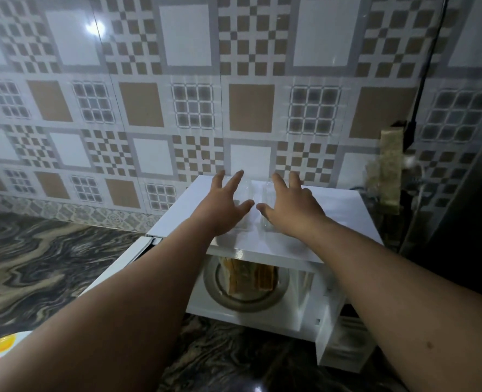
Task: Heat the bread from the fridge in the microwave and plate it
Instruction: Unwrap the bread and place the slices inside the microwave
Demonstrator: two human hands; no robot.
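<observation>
I am reaching both hands, left hand [225, 205] and right hand [292, 206], fingers spread and grasping nothing, over a clear plastic container [255, 206] lying on the white microwave [296, 244]. The bread [249, 275] is sitting inside on the turntable [220, 290], door open.
</observation>
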